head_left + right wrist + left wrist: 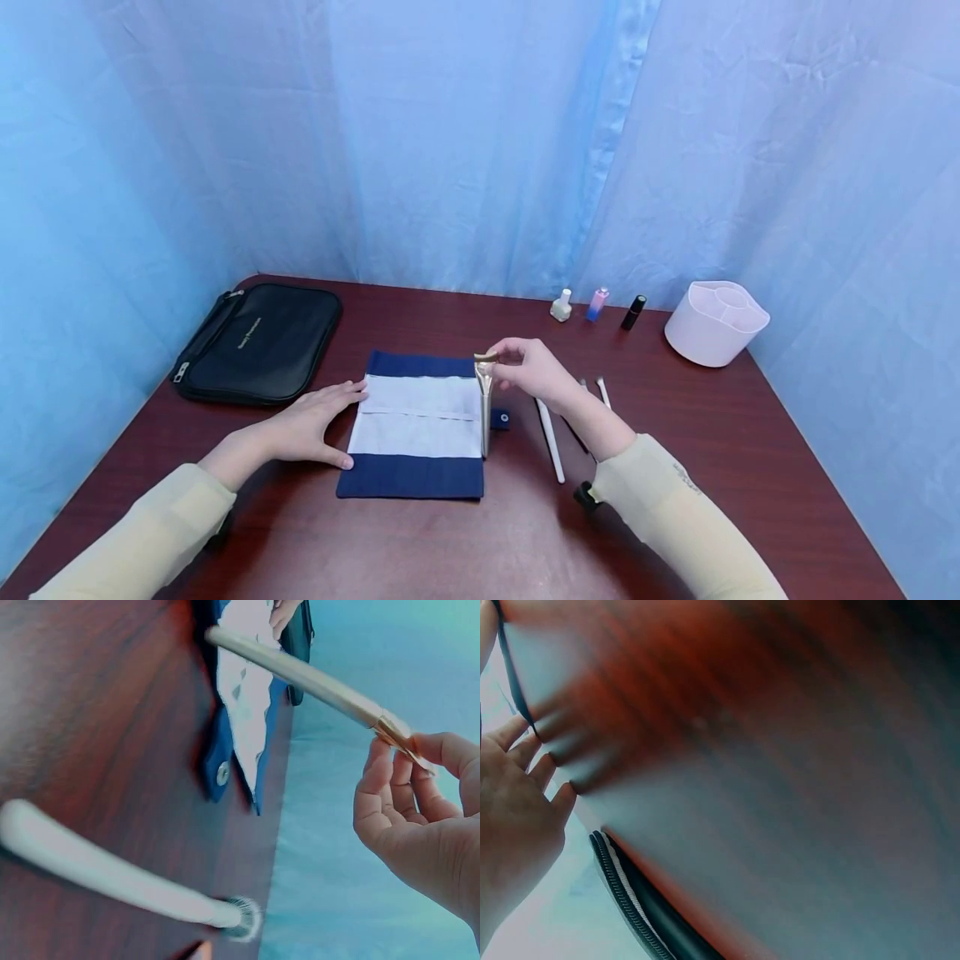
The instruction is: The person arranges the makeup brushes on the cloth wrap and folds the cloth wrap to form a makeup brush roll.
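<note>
My right hand (531,371) pinches a gold makeup brush (485,408) near its head, between thumb and fingertips. The brush's long pale-gold handle (315,682) points down over the right edge of a navy-and-white cloth brush roll (420,435). This roll lies spread out, its small snap tab (500,419) sticking out on the right. At the roll's left side rests my left hand (311,425), fingers spread, thumb and fingertips on the cloth edge. In the left wrist view the left hand (517,810) shows only at the side.
White-handled brushes (550,442) lie right of the roll, partly under my right forearm. A black zip case (262,342) sits at the left. Along the back stand a nail polish bottle (561,307), a pink-blue tube (597,305), a black tube (634,312) and a white organizer (705,342).
</note>
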`<action>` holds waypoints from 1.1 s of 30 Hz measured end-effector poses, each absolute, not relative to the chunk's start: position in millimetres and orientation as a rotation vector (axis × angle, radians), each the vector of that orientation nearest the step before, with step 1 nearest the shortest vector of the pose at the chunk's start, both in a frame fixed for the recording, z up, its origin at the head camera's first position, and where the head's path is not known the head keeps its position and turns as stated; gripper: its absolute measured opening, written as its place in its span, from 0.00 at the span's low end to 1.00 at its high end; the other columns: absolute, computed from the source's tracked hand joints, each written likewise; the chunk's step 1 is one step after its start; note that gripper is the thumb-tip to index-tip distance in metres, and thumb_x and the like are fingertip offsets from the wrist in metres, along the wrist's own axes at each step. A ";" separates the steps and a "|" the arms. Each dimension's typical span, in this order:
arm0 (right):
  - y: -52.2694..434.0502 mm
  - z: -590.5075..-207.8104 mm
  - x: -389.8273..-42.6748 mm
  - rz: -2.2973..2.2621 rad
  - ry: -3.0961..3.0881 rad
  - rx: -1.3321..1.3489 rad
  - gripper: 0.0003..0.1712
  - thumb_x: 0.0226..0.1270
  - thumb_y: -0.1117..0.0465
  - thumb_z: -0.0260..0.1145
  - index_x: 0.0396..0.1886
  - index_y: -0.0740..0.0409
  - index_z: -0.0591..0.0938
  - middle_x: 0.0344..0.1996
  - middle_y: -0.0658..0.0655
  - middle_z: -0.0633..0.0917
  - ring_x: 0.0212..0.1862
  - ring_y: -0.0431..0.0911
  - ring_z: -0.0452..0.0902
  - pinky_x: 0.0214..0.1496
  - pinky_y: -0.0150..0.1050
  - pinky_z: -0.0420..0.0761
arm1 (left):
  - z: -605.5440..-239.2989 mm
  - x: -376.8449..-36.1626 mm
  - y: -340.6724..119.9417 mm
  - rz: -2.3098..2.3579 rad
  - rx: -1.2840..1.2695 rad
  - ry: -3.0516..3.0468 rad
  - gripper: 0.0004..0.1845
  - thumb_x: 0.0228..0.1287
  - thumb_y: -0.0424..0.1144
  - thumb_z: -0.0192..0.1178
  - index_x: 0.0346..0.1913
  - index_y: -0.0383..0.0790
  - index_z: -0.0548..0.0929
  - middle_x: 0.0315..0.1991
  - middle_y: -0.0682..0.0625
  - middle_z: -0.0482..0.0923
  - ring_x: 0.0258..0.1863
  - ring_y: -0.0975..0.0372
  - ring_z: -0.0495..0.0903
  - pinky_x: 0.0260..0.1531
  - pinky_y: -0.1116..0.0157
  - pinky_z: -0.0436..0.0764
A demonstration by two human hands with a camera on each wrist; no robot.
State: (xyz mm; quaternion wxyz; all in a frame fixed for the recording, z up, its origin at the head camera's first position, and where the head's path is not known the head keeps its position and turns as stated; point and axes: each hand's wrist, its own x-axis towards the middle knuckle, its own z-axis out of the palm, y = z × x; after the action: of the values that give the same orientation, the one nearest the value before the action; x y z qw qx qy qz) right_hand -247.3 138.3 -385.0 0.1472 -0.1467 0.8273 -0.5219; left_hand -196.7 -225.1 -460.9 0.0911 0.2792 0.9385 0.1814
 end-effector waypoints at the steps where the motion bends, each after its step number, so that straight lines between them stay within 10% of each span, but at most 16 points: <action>1: 136.5 -383.1 -247.5 -1.498 2.394 -0.439 0.09 0.63 0.60 0.66 0.42 0.57 0.82 0.34 0.55 0.86 0.32 0.50 0.81 0.39 0.44 0.82 | -460.9 -196.6 -224.9 0.533 0.828 2.792 0.57 0.42 0.70 0.65 0.72 0.41 0.59 0.74 0.48 0.51 0.72 0.49 0.51 0.64 0.40 0.53; 33: 14.7 -410.9 -312.7 -1.842 2.390 -0.379 0.09 0.62 0.62 0.67 0.42 0.58 0.83 0.35 0.56 0.86 0.35 0.47 0.85 0.44 0.50 0.82 | -449.0 -198.2 -222.2 0.448 0.798 2.824 0.61 0.36 0.71 0.68 0.71 0.39 0.59 0.71 0.40 0.54 0.67 0.44 0.54 0.60 0.37 0.56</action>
State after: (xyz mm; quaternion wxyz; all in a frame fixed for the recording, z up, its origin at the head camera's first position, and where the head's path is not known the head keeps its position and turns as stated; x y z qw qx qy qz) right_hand -312.7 14.7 -410.9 0.0501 -0.1246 0.7850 -0.6048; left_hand -198.2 -222.2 -449.0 0.0863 0.2678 0.9478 0.1502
